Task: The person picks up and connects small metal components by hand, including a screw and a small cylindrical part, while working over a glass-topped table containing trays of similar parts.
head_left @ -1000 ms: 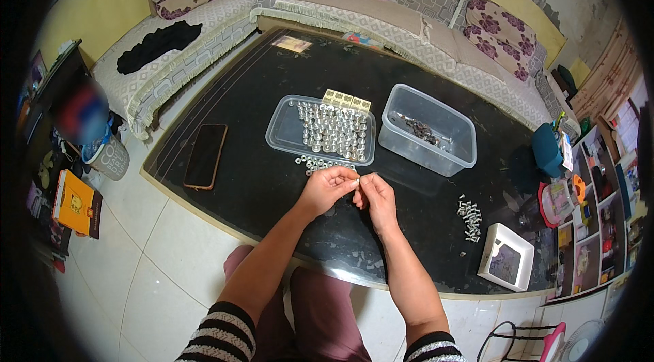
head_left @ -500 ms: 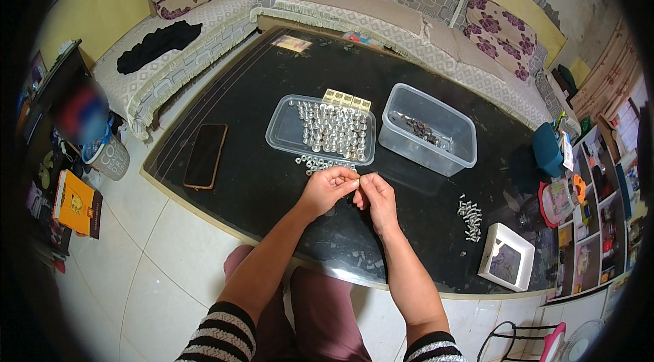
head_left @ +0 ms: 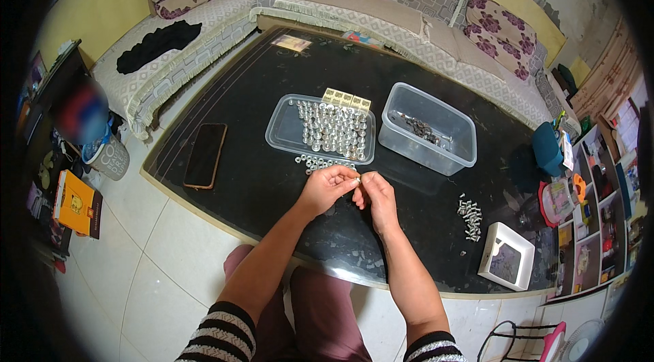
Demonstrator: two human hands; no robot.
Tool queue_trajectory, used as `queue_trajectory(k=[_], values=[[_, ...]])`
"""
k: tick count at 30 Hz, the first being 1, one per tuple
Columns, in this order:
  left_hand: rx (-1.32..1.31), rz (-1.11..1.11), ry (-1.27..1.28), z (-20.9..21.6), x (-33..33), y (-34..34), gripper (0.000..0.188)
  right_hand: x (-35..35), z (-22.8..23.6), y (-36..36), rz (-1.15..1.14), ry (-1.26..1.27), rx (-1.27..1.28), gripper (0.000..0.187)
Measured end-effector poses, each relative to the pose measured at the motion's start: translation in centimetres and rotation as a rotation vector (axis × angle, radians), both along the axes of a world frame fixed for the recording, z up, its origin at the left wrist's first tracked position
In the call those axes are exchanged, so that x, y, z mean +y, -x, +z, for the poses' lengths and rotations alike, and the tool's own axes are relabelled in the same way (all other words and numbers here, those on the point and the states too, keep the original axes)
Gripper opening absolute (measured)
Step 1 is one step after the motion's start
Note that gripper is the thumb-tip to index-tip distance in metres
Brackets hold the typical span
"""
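Observation:
My left hand (head_left: 330, 189) and my right hand (head_left: 376, 198) meet fingertip to fingertip over the near middle of the dark table. Both are pinched closed around a tiny shiny piece (head_left: 357, 180), too small to make out. Just beyond them lies a small group of round silvery metal pieces (head_left: 310, 165), partly hidden by my left hand. Behind that group, a clear plastic lid (head_left: 281, 136) carries rows of similar silvery pieces (head_left: 330, 129). On the right of the table is a loose pile of small silver cylinders (head_left: 469, 219).
A clear plastic tub (head_left: 426, 158) with dark metal bits stands right of the lid. A label strip (head_left: 347, 99) touches the lid's far edge. A phone (head_left: 206, 156) lies left; a white open box (head_left: 522, 264) sits at the near right edge. A sofa (head_left: 354, 19) borders the far side.
The fingers of my right hand have shifted very slightly at the pinch. Everything else stays where it was.

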State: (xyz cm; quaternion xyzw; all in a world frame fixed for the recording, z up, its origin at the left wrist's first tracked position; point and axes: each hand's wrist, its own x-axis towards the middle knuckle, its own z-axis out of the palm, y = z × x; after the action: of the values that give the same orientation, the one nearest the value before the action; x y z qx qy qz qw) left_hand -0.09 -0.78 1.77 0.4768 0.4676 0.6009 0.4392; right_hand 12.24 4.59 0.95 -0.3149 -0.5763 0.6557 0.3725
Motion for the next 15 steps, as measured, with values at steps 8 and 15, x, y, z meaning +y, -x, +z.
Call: queue_trajectory(k=[8,15], values=[[-0.166,-0.047,0.008,-1.9,0.6,0.1,0.010,0.2,-0.5,-0.3,0.049,-0.034,-0.013,0.031],[-0.078,-0.058,-0.010,-0.5,0.2,0.0,0.009,0.1,-0.4,-0.1,0.046,-0.024,-0.005,0.033]])
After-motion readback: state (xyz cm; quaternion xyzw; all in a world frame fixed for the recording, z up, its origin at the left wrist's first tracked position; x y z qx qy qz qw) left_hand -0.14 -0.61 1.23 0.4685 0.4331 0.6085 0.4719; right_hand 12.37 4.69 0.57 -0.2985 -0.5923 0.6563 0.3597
